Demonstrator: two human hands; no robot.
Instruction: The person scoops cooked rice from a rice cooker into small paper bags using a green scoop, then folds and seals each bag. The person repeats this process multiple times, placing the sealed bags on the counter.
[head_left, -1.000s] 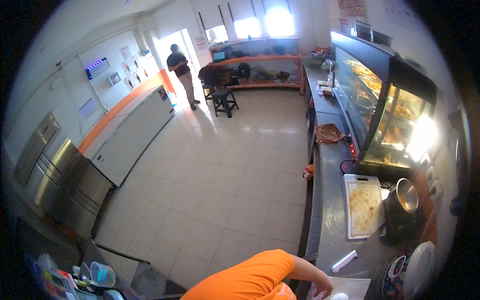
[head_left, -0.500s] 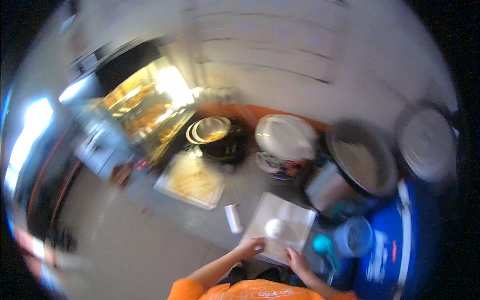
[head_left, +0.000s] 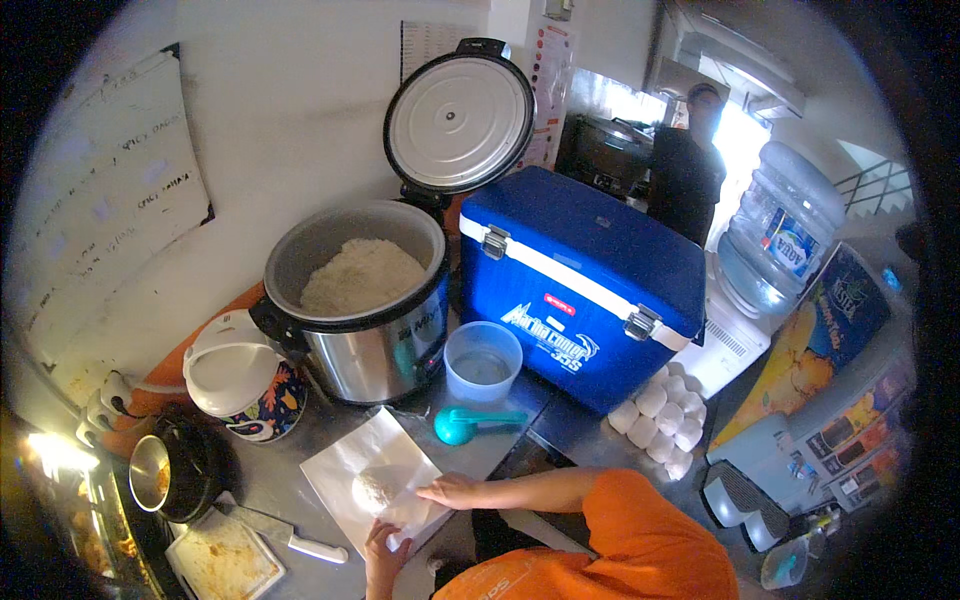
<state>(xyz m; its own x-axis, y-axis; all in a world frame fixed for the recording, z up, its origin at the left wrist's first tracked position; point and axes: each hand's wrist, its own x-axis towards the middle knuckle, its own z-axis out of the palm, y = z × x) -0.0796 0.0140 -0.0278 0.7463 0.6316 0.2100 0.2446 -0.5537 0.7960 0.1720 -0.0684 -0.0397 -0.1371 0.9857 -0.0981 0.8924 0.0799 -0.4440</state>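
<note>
While the rice mound [head_left: 373,491] sits on the paper sheet [head_left: 343,455], the left hand [head_left: 383,549] curls at the sheet's near edge and the right hand [head_left: 452,490] at its right side, both sets of fingers bent, grip untellable, so a lopsided tug by these 2 could spill grains.

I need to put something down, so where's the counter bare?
A bare patch of counter lies between the patterned pot, white paper and knife. A smaller one lies between scoop and right hand. It's crowded around the cooker, tub and cooler.
</note>
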